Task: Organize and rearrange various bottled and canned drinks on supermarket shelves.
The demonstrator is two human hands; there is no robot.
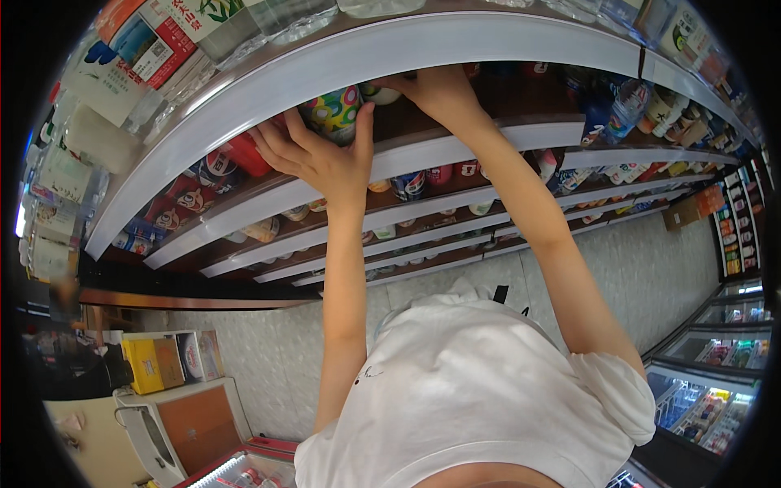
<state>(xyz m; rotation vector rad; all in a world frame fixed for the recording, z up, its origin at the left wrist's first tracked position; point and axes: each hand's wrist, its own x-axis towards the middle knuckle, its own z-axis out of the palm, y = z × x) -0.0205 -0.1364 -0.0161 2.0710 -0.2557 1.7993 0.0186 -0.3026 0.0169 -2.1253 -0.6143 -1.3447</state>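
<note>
My left hand (329, 163) reaches into an upper shelf, its fingers and thumb on either side of a can with a green, yellow and blue ring pattern (335, 110). The can stands just under the shelf edge above. To its right, deeper on the same shelf, my right hand (446, 96) is partly covered by that edge, with one finger or thumb stretched left toward a pale rounded container (384, 93). Most of its fingers are hidden. Left of my left hand stand a red can (244, 154) and a dark blue can (218, 169).
The white shelf edge (423, 42) curves close above both hands, with clear plastic bottles (281, 20) over it. More shelves of cans and bottles lie below. Fridges (704, 407) stand at the lower right, a yellow box (150, 364) at the lower left, and a cardboard box (683, 213) on the floor.
</note>
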